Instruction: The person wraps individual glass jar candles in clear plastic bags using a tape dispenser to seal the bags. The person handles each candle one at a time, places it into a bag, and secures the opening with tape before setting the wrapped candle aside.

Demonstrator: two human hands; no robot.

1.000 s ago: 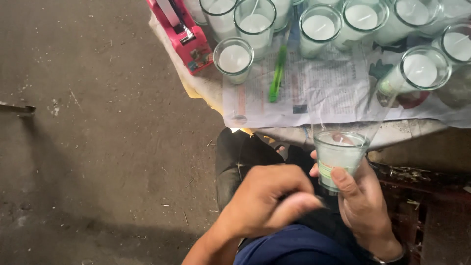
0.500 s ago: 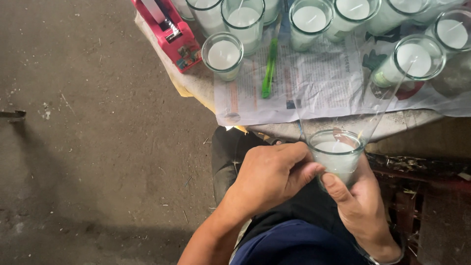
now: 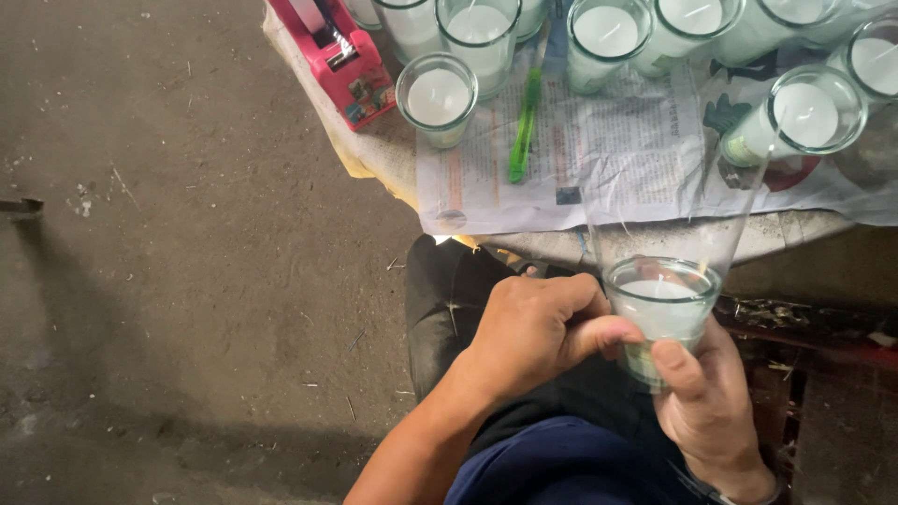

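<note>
Below the counter edge, over the lap: glass candle, clear-walled, filled with white wax, upright, level with the knees and well apart from the other glasses. Right hand wrapped around the lower part of the glass from beneath, thumb pressed flat against the near wall, fingers hidden behind it; closed firmly on the glass. Left hand curled almost into a fist, knuckles up, thumb and forefinger tip touching the left side of the glass just under the rim; narrow, pinching at the wall, whether anything small lies between the fingertips cannot be told. Clear film sleeve rising from the rim, flaring upward, faint against the background.

On the counter, above: sheet of newspaper spread across the top, overhanging the near edge slightly. Row of filled candle glasses standing on the paper, each with white wax and a short wick. Green pen-like tool lying between two glasses, pointing toward the near edge. Red tape dispenser at the left corner, partly off the newspaper.

Left of the lap: bare concrete floor, dusty, with scattered debris.
</note>
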